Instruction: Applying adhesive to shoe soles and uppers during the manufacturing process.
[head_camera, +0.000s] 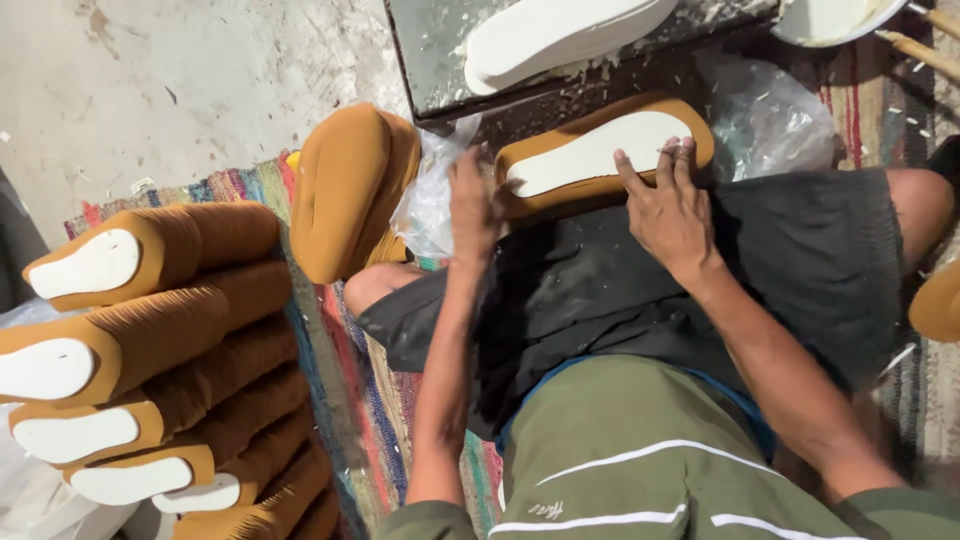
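Observation:
A shoe sole (590, 155) lies across my lap, white foam in the middle with a tan wrap around its edge. My right hand (668, 205) presses flat on its right end, fingers spread over the white face and the tan rim. My left hand (473, 205) is blurred at the sole's left end, against the tan edge, next to a crumpled clear plastic bag (428, 200). Whether the left fingers grip anything I cannot tell.
Stacked tan-wrapped soles (150, 370) fill the left side. More tan pieces (345, 190) lean by my knee. A bare white sole (560, 35) lies on a grey work board (430, 55). A white bowl (830, 20) sits top right. A striped rug (375, 420) covers the floor.

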